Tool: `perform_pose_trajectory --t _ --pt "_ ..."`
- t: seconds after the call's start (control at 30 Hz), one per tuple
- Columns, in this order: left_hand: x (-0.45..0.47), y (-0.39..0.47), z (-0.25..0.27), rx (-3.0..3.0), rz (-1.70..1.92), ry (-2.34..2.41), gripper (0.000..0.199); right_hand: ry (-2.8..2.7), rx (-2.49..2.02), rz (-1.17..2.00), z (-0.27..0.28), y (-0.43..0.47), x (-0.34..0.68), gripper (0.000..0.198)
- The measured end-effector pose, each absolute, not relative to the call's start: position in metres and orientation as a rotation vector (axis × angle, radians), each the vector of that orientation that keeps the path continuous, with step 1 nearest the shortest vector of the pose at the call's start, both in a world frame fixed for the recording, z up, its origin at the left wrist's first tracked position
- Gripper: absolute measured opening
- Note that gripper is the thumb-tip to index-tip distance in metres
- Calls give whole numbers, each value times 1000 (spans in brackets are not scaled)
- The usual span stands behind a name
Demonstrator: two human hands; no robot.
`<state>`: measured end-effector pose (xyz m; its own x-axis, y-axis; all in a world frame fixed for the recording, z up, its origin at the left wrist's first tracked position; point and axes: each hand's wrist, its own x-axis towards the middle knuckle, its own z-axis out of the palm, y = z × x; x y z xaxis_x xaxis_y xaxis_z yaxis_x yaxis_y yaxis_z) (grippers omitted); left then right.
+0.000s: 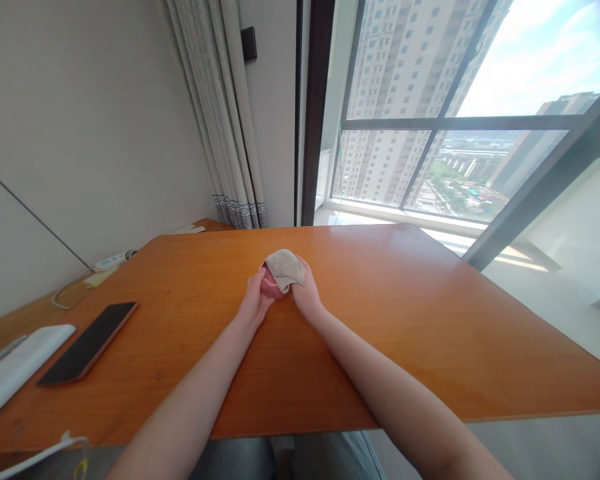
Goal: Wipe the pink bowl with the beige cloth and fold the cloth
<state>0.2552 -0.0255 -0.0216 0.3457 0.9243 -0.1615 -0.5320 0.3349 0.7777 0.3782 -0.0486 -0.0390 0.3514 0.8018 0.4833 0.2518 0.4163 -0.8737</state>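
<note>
Over the middle of the table my two hands hold a small bundle of beige-grey cloth (284, 268) with a pink part (271, 285) under its left side. Whether the pink part is fabric or a separate object, I cannot make out. My left hand (255, 301) is closed on the pink side, thumb at its edge. On the opposite side my right hand (307, 292) is closed on the grey cloth, with some fingers hidden behind it. Both forearms reach forward from the table's near edge.
A dark-screened phone or tablet (89, 343) lies at the left of the wooden table (410, 320). Beside it are a white flat case (23, 367) and a white cable (35, 460). A power strip (114, 260) sits by the wall; curtain (225, 120) and window (395, 123) stand beyond.
</note>
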Motion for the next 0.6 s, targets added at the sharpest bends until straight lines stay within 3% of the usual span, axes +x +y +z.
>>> perform_pose_trajectory --t 0.13,0.23,0.43,0.6 --pt "253 -28 -19 758 744 768 47 -1128 -1078 665 -40 -39 408 25" --pt "255 -30 -20 774 695 822 41 -1195 -1083 813 -40 -36 416 19" --pt "259 -29 -21 667 1027 684 38 -1229 -1086 483 -38 -50 380 45" --pt "260 -32 -16 717 1163 483 53 -1288 -1213 422 -39 -64 355 48"
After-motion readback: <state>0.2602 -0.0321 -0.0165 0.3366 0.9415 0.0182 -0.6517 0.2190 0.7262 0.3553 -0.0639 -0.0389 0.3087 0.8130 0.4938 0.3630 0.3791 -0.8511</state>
